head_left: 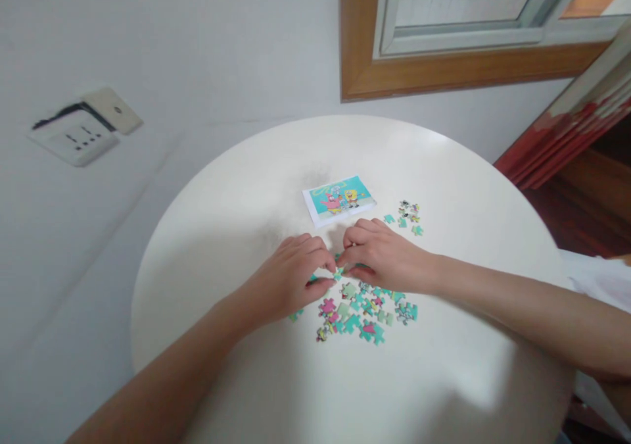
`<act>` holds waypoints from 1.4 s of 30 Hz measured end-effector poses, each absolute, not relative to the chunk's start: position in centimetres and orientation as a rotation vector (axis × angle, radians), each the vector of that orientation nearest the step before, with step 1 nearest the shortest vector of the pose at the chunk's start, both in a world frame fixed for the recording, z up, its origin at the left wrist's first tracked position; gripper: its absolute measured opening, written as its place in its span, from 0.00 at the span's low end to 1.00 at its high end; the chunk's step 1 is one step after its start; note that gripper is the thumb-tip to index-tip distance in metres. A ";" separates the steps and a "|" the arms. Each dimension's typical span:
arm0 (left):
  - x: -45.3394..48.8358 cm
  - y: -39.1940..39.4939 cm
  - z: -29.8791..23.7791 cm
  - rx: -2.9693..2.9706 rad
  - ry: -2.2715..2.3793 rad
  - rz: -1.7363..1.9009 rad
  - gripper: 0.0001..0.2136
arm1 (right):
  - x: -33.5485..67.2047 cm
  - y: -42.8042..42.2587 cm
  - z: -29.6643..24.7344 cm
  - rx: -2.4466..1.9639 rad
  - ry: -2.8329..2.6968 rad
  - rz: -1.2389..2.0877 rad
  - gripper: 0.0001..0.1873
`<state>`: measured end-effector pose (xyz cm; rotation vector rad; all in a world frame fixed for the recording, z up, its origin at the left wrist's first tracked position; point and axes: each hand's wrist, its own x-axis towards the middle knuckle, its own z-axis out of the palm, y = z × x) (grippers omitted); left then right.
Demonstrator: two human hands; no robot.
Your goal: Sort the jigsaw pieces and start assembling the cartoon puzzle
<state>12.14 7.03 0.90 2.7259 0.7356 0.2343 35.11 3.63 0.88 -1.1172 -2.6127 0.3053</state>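
My left hand [304, 271] is curled over the table, its thumb and forefinger closing at the edge of a small teal jigsaw piece [338, 273]. From the other side, my right hand [377, 254] pinches at the same spot, fingertips almost meeting those of the left. The fingers partly cover the pieces between them. Just below lies a loose cluster of teal, pale green, pink and yellow jigsaw pieces [351, 324]. Beyond the hands rests a picture card [340, 200] showing a pink and a yellow cartoon figure on a teal ground.
A smaller group of jigsaw pieces [403, 222] lies right of the card. Everything rests on a round white table [197, 253] against a wall with a socket [79, 135]. A wood-framed window [463, 69] is behind, a red and white curtain [566, 128] at right.
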 end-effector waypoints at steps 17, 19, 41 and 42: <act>12.2 7.2 0.7 2.725 0.749 0.264 0.08 | 35.3 3.6 0.2 -1.103 -2.532 0.478 0.09; 12.2 7.2 0.7 2.726 0.730 0.254 0.07 | 35.2 3.5 0.3 -1.117 -2.526 0.463 0.10; 12.6 7.2 1.4 2.668 0.720 0.499 0.07 | 38.7 5.5 2.9 -1.147 -2.184 0.672 0.06; 12.5 7.2 1.6 2.673 0.729 0.521 0.08 | 40.0 6.2 3.2 -1.229 -2.150 0.630 0.08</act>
